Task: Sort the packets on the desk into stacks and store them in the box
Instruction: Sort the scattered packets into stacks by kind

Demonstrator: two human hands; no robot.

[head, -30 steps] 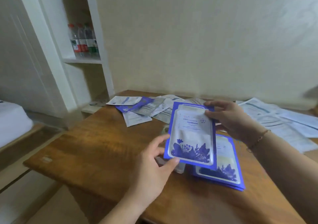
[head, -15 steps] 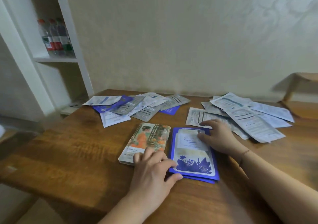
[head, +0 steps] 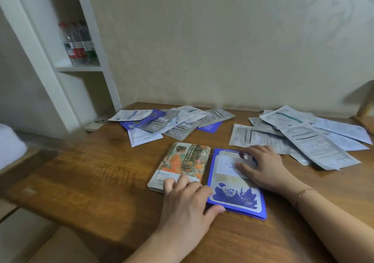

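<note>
Now the blue packet (head: pixel 235 183) lies flat on its stack on the tabletop (head: pixel 91 181) — both hands, left (head: pixel 188 206) and right (head: pixel 263 167), press down open-fingered — thin, light, bendy, slippery, best pinched by an edge.

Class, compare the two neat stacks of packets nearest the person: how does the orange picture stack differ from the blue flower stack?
The orange picture stack shows a figure in orange; the blue flower stack has a blue border and blue flowers. The orange picture stack lies left, under the left hand's fingers; the blue flower stack lies right, under the right hand. Both lie flat, side by side, on the desk.
</note>
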